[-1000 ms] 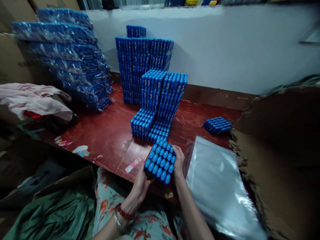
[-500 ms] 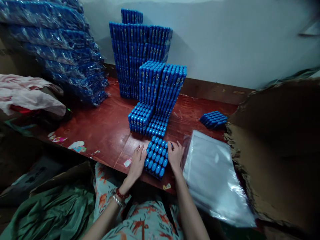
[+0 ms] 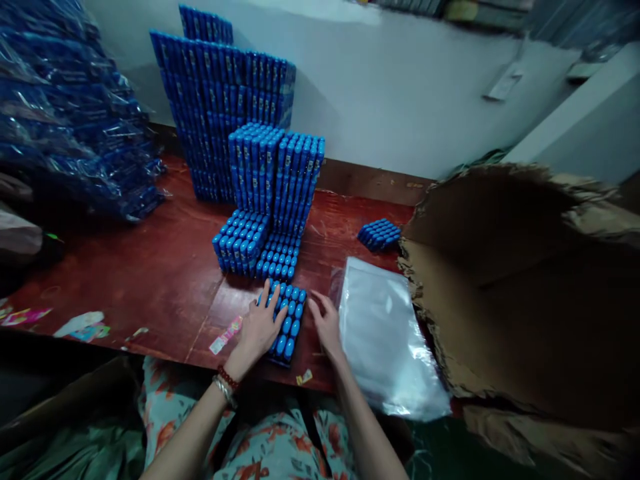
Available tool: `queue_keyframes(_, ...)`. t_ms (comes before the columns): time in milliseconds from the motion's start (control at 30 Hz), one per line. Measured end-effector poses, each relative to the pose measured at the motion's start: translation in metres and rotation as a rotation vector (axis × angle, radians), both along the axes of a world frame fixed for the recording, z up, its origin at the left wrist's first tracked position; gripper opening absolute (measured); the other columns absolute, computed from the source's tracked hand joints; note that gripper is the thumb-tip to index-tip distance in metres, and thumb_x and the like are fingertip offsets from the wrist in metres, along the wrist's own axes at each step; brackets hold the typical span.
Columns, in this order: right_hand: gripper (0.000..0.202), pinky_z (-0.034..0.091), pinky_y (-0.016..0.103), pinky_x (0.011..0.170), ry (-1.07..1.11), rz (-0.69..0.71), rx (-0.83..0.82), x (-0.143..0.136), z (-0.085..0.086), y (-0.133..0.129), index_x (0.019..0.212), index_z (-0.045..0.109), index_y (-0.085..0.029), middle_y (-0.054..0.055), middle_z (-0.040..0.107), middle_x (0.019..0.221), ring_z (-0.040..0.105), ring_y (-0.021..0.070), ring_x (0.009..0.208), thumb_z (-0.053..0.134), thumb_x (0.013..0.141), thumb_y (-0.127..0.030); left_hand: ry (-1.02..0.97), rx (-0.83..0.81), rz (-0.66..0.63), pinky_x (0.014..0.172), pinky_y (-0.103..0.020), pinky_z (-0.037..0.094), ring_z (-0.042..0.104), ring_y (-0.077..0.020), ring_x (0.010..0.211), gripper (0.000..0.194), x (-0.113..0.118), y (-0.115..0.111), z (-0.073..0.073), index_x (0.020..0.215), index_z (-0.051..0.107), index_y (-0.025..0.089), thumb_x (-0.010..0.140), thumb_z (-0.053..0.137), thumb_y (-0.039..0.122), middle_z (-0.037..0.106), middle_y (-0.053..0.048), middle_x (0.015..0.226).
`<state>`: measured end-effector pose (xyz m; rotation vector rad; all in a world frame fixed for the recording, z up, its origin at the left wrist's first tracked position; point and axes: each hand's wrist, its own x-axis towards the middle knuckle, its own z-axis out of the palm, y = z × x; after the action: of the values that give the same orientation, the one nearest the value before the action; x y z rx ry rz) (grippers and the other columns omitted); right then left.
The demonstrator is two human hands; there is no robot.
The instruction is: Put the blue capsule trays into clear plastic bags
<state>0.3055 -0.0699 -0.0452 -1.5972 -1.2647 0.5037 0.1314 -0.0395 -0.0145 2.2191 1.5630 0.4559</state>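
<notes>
A small block of slim blue tubes with rounded oval ends (image 3: 287,327) stands at the front of the red table. My left hand (image 3: 260,327) lies over its left side, fingers spread across the tops. Just right of the block is my right hand (image 3: 327,323), its fingers apart and curved, with a narrow gap to the tubes. Behind the block stand a low group of the same tubes (image 3: 240,243) and a taller stack (image 3: 275,167). A pile of clear plastic bags (image 3: 380,333) lies to the right of my right hand.
High stacks of blue tubes (image 3: 225,100) rise near the wall. Plastic-wrapped blue packs (image 3: 75,127) are piled at left. A small tube bundle (image 3: 379,235) sits beside a torn cardboard box (image 3: 435,307). Paper scraps (image 3: 83,325) lie along the table's front edge.
My left hand has moved from the block's left side onto its top. My right hand has come away from the right side. The view has swung to the right.
</notes>
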Motion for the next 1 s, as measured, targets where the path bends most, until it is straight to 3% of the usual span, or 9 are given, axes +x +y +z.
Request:
queue_keyframes(100, 0.041, 0.042, 0.041, 0.094, -0.243, -0.089, -0.066, 0.06, -0.002, -0.055, 0.107, 0.064, -0.019, 0.009, 0.063, 0.103, 0.054, 0.0241, 0.102, 0.056, 0.081, -0.05, 0.135, 0.022, 0.053, 0.086, -0.051, 0.048, 0.06, -0.0355, 0.101, 0.055, 0.002, -0.01, -0.001, 0.144, 0.035, 0.022, 0.093, 0.034, 0.044, 0.021, -0.012, 0.154)
queue_keyframes(233, 0.052, 0.042, 0.046, 0.089, -0.464, -0.105, -0.244, 0.126, -0.023, -0.115, 0.112, 0.063, -0.022, 0.01, 0.06, 0.107, 0.052, 0.0291, 0.101, 0.069, 0.068, -0.05, 0.102, 0.096, 0.136, 0.096, -0.053, 0.043, 0.052, -0.0362, 0.118, 0.054, 0.009, -0.021, -0.008, 0.143, 0.036, 0.016, 0.095, 0.034, 0.04, 0.027, -0.018, 0.152)
queue_keyframes(333, 0.036, 0.043, 0.045, 0.081, -0.456, -0.177, -0.225, 0.139, -0.039, -0.122, 0.086, 0.066, -0.021, 0.009, 0.063, 0.09, 0.055, 0.0281, 0.089, 0.058, 0.075, -0.055, 0.026, 0.136, 0.191, 0.102, -0.06, 0.033, 0.032, -0.0402, 0.134, 0.056, 0.011, -0.023, -0.006, 0.144, 0.032, 0.016, 0.095, 0.033, 0.042, 0.022, -0.019, 0.153)
queue_keyframes(433, 0.043, 0.043, 0.041, 0.076, -0.347, -0.172, -0.157, 0.131, -0.04, -0.107, 0.067, 0.061, -0.021, 0.008, 0.063, 0.074, 0.055, 0.0251, 0.077, 0.044, 0.082, -0.058, -0.076, 0.186, 0.109, 0.106, -0.062, 0.028, 0.021, -0.0371, 0.14, 0.051, 0.009, -0.025, 0.002, 0.143, 0.036, 0.018, 0.096, 0.031, 0.039, 0.021, -0.017, 0.154)
queue_keyframes(600, 0.047, 0.043, 0.034, 0.065, -0.23, -0.219, -0.126, 0.128, -0.01, -0.082, 0.064, 0.058, -0.019, 0.008, 0.063, 0.068, 0.057, 0.0223, 0.068, 0.041, 0.081, -0.06, -0.205, 0.236, -0.272, 0.111, -0.049, 0.031, 0.026, -0.0256, 0.14, 0.043, 0.013, -0.041, 0.018, 0.137, 0.042, 0.023, 0.096, 0.035, 0.033, 0.034, -0.01, 0.15)
queue_keyframes(733, 0.043, 0.04, 0.032, 0.067, -0.263, -0.226, -0.134, 0.139, 0.024, -0.072, 0.063, 0.057, -0.02, 0.006, 0.062, 0.068, 0.056, 0.0207, 0.07, 0.041, 0.082, -0.055, -0.134, 0.247, -0.527, 0.111, -0.05, 0.03, 0.019, -0.0273, 0.143, 0.06, 0.036, -0.055, 0.038, 0.146, 0.025, 0.021, 0.091, 0.047, 0.033, 0.025, -0.014, 0.153)
queue_keyframes(867, 0.038, 0.037, 0.031, 0.067, -0.347, -0.114, -0.155, 0.136, 0.063, -0.061, 0.062, 0.058, -0.02, 0.005, 0.062, 0.066, 0.054, 0.0201, 0.07, 0.045, 0.082, -0.05, 0.064, 0.364, -0.559, 0.11, -0.063, 0.018, 0.002, -0.0373, 0.143, 0.107, 0.082, -0.057, 0.053, 0.149, 0.007, 0.013, 0.07, 0.074, 0.037, 0.008, -0.021, 0.155)
queue_keyframes(933, 0.038, 0.036, 0.03, 0.064, -0.344, -0.033, -0.189, 0.13, 0.075, -0.056, 0.06, 0.056, -0.02, 0.004, 0.061, 0.063, 0.052, 0.0185, 0.066, 0.045, 0.081, -0.049, 0.164, 0.424, -0.558, 0.11, -0.065, 0.016, 0.001, -0.0377, 0.143, 0.109, 0.106, -0.055, 0.052, 0.149, 0.007, 0.012, 0.067, 0.076, 0.032, 0.005, -0.021, 0.155)
queue_keyframes(1000, 0.037, 0.034, 0.028, 0.06, -0.263, 0.006, -0.228, 0.126, 0.079, -0.051, 0.059, 0.054, -0.02, 0.002, 0.057, 0.059, 0.049, 0.0166, 0.06, 0.045, 0.079, -0.05, 0.229, 0.494, -0.592, 0.111, -0.061, 0.017, 0.005, -0.0351, 0.143, 0.095, 0.124, -0.054, 0.046, 0.149, 0.009, 0.014, 0.074, 0.068, 0.021, 0.005, -0.018, 0.156)
